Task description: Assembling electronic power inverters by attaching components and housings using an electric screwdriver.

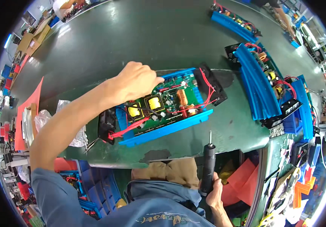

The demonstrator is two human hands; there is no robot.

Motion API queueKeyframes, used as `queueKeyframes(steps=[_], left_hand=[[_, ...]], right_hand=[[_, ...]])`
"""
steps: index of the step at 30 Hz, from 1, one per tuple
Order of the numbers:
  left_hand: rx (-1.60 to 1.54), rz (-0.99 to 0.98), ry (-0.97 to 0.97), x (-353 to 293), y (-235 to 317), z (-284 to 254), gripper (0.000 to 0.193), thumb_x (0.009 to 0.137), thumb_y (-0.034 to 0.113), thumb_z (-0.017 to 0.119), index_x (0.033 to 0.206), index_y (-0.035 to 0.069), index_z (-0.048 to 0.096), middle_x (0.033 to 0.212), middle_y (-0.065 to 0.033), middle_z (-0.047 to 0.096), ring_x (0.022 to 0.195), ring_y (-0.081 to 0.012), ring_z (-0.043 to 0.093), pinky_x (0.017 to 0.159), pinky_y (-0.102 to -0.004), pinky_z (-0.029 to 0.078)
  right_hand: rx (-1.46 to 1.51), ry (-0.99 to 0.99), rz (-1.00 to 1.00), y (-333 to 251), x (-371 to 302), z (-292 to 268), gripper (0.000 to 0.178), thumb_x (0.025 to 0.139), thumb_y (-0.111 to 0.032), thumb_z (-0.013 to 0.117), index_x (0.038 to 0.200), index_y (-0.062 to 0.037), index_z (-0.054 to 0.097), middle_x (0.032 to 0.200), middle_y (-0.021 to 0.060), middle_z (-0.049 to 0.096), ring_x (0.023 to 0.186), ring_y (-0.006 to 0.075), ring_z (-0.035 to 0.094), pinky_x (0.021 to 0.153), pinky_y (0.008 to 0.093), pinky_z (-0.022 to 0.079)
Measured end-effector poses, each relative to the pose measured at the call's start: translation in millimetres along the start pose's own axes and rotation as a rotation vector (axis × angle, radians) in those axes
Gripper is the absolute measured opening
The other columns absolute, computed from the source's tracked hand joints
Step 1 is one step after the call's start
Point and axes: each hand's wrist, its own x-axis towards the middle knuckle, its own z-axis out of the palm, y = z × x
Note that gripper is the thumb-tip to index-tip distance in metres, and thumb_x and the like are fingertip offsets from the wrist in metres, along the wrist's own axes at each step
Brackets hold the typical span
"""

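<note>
A blue-cased power unit, lid off and green circuit board showing, lies at the near edge of the dark green table. The left hand rests its curled grip on the case's far wall. The right hand holds a black electric screwdriver upright, grip closed around it, below the table edge. More blue units lie to the right.

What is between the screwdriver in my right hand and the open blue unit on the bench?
Nothing visible. The electric screwdriver in the right hand points up at the blue unit, with only bare green mat between. The left hand rests on the unit's far edge.
</note>
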Motion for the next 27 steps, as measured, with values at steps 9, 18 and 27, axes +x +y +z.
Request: queueKeyframes(steps=[9,18,27], left_hand=[[-1.164,-0.504,-0.252,-31,0,19,0.068,0.104,0.039,0.047,0.078,-0.02,0.066,0.076,-0.0299,0.071,0.059,-0.0337,0.073,0.049,-0.0381,0.061],[-1.903,-0.761,-0.097,-90,96,56,0.063,0.095,0.041,0.051,0.105,-0.018,0.066,0.092,-0.0279,0.073,0.075,-0.0346,0.076,0.06,-0.0362,0.062],[-2.227,-0.859,0.134,-91,167,64,0.062,0.098,0.044,0.049,0.113,-0.014,0.067,0.107,-0.0239,0.074,0.093,-0.0297,0.076,0.075,-0.0331,0.059]], right_hand=[[-0.683,0.293,-0.099,-89,54,-60,0.053,0.092,-0.023,0.074,0.135,0.0025,0.055,0.098,0.0138,0.067,0.088,0.0213,0.062,0.083,0.0363,0.05],[-0.726,0.322,-0.347,-111,81,-37,0.033,0.107,-0.025,0.052,0.121,0.0017,0.066,0.088,0.013,0.069,0.083,0.019,0.063,0.078,0.0348,0.049],[-0.731,0.244,-0.645,-134,141,-6,0.046,0.093,-0.015,0.071,0.132,0.0049,0.056,0.105,0.0147,0.064,0.093,0.0259,0.061,0.087,0.0368,0.048]])
